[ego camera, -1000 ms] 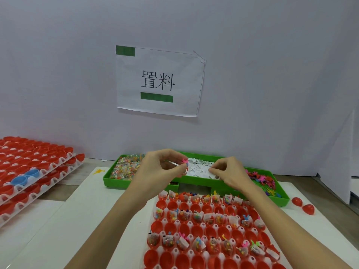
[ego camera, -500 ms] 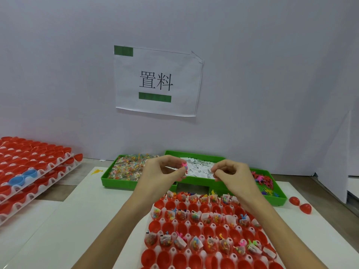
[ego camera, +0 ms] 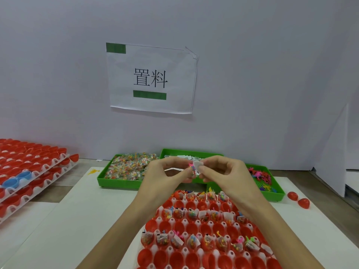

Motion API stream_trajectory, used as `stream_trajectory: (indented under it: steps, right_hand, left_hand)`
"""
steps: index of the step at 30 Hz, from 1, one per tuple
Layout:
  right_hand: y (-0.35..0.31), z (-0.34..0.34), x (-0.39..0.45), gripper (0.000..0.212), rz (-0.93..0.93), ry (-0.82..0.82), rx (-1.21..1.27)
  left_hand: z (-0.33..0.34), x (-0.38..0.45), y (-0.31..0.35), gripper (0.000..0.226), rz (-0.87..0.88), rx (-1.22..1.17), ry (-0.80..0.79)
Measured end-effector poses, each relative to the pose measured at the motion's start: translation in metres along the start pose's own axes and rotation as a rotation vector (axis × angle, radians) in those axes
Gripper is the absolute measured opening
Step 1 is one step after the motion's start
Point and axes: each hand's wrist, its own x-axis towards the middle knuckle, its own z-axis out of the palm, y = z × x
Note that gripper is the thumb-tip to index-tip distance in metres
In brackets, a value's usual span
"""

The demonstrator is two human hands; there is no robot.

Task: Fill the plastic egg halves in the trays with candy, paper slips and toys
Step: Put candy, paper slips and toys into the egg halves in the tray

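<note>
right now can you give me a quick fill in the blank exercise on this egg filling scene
1. The green tray has three compartments; the left one holds wrapped ____.
2. Both hands meet above the egg tray; the left hand and the right hand together pinch a white paper slip and a small ____ toy.
3. Among the stacked red egg halves on the left lies one ____ pair of halves.
4. Two loose red egg halves lie to the ____ of the green tray.

Missing words: candy; pink; blue; right

egg tray (ego camera: 172,222) cut off below, green bin (ego camera: 120,182) partly behind hands
</note>
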Motion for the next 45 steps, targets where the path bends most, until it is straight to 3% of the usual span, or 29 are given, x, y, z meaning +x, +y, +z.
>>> stream_trajectory:
  steps: [9, 17, 26, 37, 45]
  right_hand:
    - [-0.005, -0.006, -0.002, 0.002, -0.083, 0.095, -0.184]
    - [-0.014, -0.009, -0.005, 0.009, -0.142, 0.040, -0.209]
    - [-0.025, -0.014, -0.008, 0.007, -0.108, -0.003, -0.149]
    - [-0.033, -0.018, -0.011, 0.010, -0.113, -0.092, -0.147]
    - [-0.043, -0.023, -0.016, 0.015, -0.157, -0.151, -0.239]
  left_hand:
    - [0.005, -0.004, 0.003, 0.017, 0.020, -0.095, -0.055]
    - [0.006, -0.006, 0.007, 0.017, 0.034, -0.193, -0.055]
    - [0.005, -0.009, 0.011, 0.018, 0.197, 0.010, 0.005]
    - [0.000, -0.011, 0.016, 0.015, 0.298, 0.081, 0.011]
    - [-0.010, -0.018, 0.031, 0.014, 0.331, 0.166, -0.112]
